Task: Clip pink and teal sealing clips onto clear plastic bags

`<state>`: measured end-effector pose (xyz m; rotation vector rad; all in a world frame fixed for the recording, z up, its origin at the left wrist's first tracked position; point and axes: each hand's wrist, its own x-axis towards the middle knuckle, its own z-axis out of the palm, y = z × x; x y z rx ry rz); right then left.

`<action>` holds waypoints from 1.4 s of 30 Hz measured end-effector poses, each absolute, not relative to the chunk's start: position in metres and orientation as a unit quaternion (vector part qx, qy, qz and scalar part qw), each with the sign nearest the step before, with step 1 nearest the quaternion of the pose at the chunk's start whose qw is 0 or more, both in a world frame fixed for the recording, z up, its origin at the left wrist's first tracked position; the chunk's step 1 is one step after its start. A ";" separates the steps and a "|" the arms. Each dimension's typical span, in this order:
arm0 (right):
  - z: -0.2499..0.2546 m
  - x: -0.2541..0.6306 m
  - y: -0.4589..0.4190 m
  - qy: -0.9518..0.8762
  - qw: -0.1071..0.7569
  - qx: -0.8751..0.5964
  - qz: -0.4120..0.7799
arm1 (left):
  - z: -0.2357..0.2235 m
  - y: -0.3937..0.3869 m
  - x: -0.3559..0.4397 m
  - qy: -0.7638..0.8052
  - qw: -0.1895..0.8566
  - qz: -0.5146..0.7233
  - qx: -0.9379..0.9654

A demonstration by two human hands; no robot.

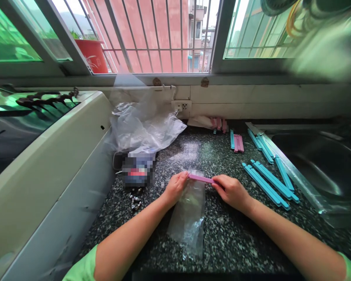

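Observation:
A pink bag-sealing clip lies across the top of a clear plastic bag over the counter. My left hand is closed around the clip's left end, with the bag's upper edge beside its fingers. At the other end, my right hand pinches the clip between thumb and fingers. The bag hangs down toward me and looks flat. Just right of my right hand lie several long blue bag clips. Whether the pink clip is fully fastened cannot be made out.
Crumpled plastic bags are heaped at the back left, above a blurred-out packet and a beaded chain. Short pink clips lie farther back. A sink borders the right, a pale appliance the left.

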<state>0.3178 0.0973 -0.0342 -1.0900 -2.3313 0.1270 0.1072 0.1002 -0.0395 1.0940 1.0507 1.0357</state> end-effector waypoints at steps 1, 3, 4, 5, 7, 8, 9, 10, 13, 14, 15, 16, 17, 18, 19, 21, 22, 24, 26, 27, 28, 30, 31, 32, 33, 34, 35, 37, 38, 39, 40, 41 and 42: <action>-0.034 0.318 0.097 -0.869 0.279 -0.405 0.048 | -0.041 0.101 0.107 0.454 0.607 0.449 0.473; -0.033 0.318 0.097 -0.869 0.282 -0.403 0.051 | -0.042 0.101 0.107 0.454 0.605 0.451 0.474; -0.033 0.318 0.097 -0.869 0.284 -0.401 0.052 | -0.042 0.101 0.107 0.454 0.603 0.452 0.475; -0.033 0.318 0.097 -0.869 0.286 -0.400 0.052 | -0.042 0.101 0.107 0.456 0.599 0.454 0.477; -0.033 0.318 0.098 -0.869 0.288 -0.399 0.049 | -0.042 0.101 0.106 0.459 0.591 0.457 0.481; -0.033 0.318 0.098 -0.870 0.289 -0.397 0.047 | -0.042 0.101 0.106 0.460 0.590 0.456 0.482; -0.032 0.318 0.098 -0.870 0.289 -0.396 0.044 | -0.042 0.101 0.107 0.461 0.591 0.456 0.480; -0.032 0.319 0.098 -0.871 0.290 -0.395 0.042 | -0.042 0.101 0.107 0.461 0.593 0.455 0.478; -0.032 0.319 0.098 -0.871 0.294 -0.392 0.040 | -0.041 0.100 0.107 0.459 0.599 0.459 0.469; -0.032 0.319 0.098 -0.870 0.295 -0.392 0.041 | -0.040 0.100 0.107 0.457 0.602 0.460 0.466; -0.032 0.319 0.098 -0.870 0.296 -0.393 0.040 | -0.040 0.100 0.107 0.455 0.604 0.460 0.464; -0.031 0.319 0.098 -0.869 0.298 -0.393 0.039 | -0.039 0.100 0.107 0.453 0.607 0.460 0.463; -0.031 0.319 0.098 -0.869 0.299 -0.392 0.037 | -0.039 0.100 0.107 0.451 0.608 0.461 0.463; -0.031 0.320 0.098 -0.869 0.301 -0.391 0.035 | -0.038 0.099 0.107 0.450 0.609 0.462 0.462; -0.031 0.320 0.098 -0.870 0.303 -0.388 0.033 | -0.038 0.099 0.107 0.449 0.610 0.463 0.461; -0.030 0.320 0.098 -0.870 0.309 -0.384 0.030 | -0.039 0.099 0.107 0.447 0.615 0.464 0.455; -0.030 0.320 0.098 -0.869 0.311 -0.383 0.030 | -0.039 0.099 0.107 0.446 0.618 0.465 0.452; -0.030 0.320 0.098 -0.869 0.316 -0.380 0.032 | -0.040 0.099 0.107 0.443 0.621 0.467 0.448; -0.029 0.319 0.098 -0.869 0.318 -0.379 0.035 | -0.039 0.099 0.107 0.441 0.621 0.471 0.445; -0.029 0.319 0.099 -0.869 0.319 -0.378 0.036 | -0.039 0.099 0.107 0.438 0.624 0.472 0.442; -0.029 0.319 0.099 -0.868 0.320 -0.378 0.037 | -0.037 0.098 0.108 0.435 0.628 0.473 0.439; -0.029 0.319 0.099 -0.868 0.320 -0.378 0.038 | -0.034 0.098 0.109 0.432 0.632 0.478 0.431; -0.029 0.319 0.099 -0.868 0.320 -0.377 0.038 | -0.032 0.097 0.109 0.432 0.632 0.481 0.428; -0.029 0.319 0.099 -0.869 0.319 -0.377 0.038 | -0.030 0.097 0.110 0.433 0.630 0.484 0.425; -0.029 0.319 0.099 -0.869 0.319 -0.377 0.036 | -0.029 0.097 0.110 0.435 0.628 0.487 0.423; -0.029 0.319 0.099 -0.869 0.319 -0.377 0.034 | -0.028 0.096 0.110 0.437 0.628 0.487 0.422; -0.030 0.319 0.099 -0.868 0.319 -0.378 0.033 | -0.027 0.096 0.111 0.437 0.629 0.486 0.420; -0.030 0.319 0.099 -0.867 0.321 -0.380 0.031 | -0.028 0.096 0.110 0.434 0.636 0.481 0.419; -0.031 0.319 0.099 -0.867 0.322 -0.380 0.031 | -0.029 0.097 0.110 0.433 0.637 0.480 0.420; -0.031 0.319 0.099 -0.866 0.323 -0.380 0.032 | -0.030 0.097 0.109 0.431 0.636 0.480 0.424; -0.032 0.319 0.099 -0.865 0.326 -0.380 0.033 | -0.032 0.098 0.109 0.431 0.633 0.480 0.428; -0.032 0.319 0.099 -0.864 0.329 -0.380 0.035 | -0.033 0.098 0.108 0.431 0.629 0.481 0.432; -0.032 0.319 0.099 -0.863 0.331 -0.381 0.037 | -0.034 0.099 0.108 0.433 0.625 0.482 0.435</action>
